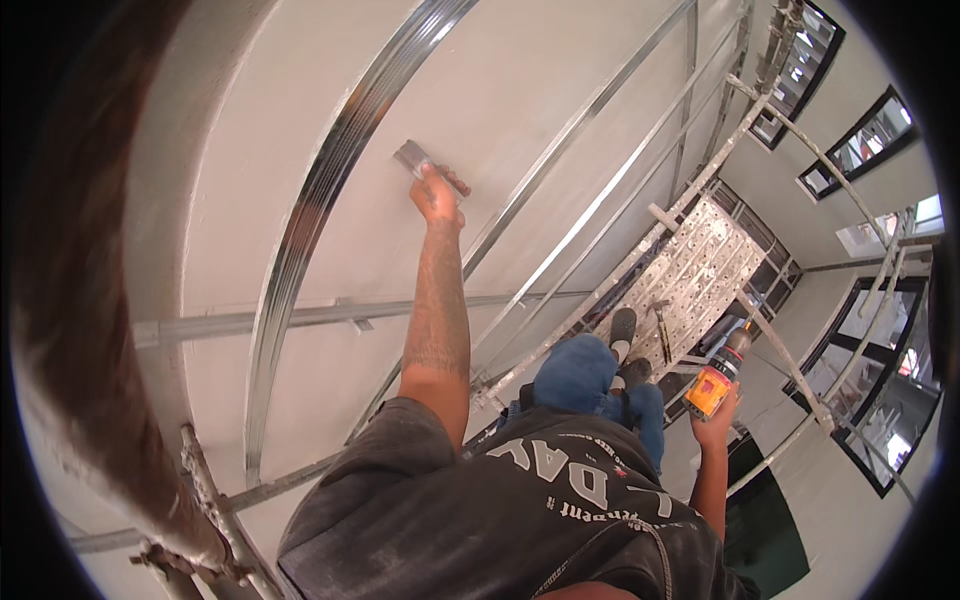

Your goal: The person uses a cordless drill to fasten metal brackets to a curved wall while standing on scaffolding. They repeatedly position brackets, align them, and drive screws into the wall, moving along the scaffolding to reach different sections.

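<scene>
My left arm reaches up along the pale wall (490, 120). Between its closed fingers, my left hand (436, 197) grips a short grey metal piece (411, 156), held at or close to the wall; its exact kind is unclear. It sits between a wide shiny metal channel (335, 150) and a narrower metal channel (560, 145). Down on the other side, my right hand (714, 422) is wrapped round a yellow and black cordless drill (711, 388). The drill points away from my body, clear of the wall, and its grip is partly hidden by my fingers.
Below my feet is a perforated, paint-spattered scaffold platform (700, 255), with a hammer (662, 328) lying on it. Scaffold tubes (790, 375) run along the right side. A thick, blurred pole (90, 300) stands close on the left. Dark-framed windows (870, 340) are at right.
</scene>
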A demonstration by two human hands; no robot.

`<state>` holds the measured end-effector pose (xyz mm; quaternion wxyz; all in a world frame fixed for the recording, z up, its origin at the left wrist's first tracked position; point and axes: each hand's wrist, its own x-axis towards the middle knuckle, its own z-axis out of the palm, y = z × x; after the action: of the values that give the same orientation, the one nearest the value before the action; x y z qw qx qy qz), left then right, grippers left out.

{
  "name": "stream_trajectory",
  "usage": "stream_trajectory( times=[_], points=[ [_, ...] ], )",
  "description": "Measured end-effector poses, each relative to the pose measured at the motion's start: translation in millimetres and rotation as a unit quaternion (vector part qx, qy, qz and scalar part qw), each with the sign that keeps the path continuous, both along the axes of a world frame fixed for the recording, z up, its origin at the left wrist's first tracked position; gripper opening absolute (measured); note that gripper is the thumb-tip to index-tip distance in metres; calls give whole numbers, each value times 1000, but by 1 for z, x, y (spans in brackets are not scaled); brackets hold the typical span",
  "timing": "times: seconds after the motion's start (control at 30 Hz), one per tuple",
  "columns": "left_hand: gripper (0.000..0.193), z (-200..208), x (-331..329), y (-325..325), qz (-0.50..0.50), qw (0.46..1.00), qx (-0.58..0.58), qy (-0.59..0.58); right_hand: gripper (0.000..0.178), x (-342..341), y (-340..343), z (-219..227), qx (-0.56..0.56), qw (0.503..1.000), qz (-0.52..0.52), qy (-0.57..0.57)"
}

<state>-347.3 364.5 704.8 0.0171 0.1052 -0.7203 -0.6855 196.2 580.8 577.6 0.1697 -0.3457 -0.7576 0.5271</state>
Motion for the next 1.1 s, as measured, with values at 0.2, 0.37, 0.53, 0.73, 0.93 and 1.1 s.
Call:
stream_trajectory(
  times=[0.2, 0.37, 0.53, 0.73, 0.93, 1.1],
  points=[
    [42, -3, -9, -4, -2, 991, 122, -61, 65, -6, 14, 14, -117, 993, 9, 4],
    [37, 9, -4, 9, -1, 979, 165, -117, 64, 16, 22, 5, -11, 1000, 21, 8],
    [27, 24, -33, 13, 64, 946, 251, -193, 64, 23, 22, 7, -38, 999, 9, 24],
    [24, 31, -38, 6, 62, 900, 346, -258, 71, 32, 15, 4, 22, 999, 6, -24],
    [19, 48, -42, 22, 108, 880, 366, -282, 72, 44, 12, 6, -24, 1000, -6, 18],
    [18, 41, -68, -5, 94, 847, 439, -284, 67, 55, 8, 5, -36, 999, 4, -4]
  ],
)
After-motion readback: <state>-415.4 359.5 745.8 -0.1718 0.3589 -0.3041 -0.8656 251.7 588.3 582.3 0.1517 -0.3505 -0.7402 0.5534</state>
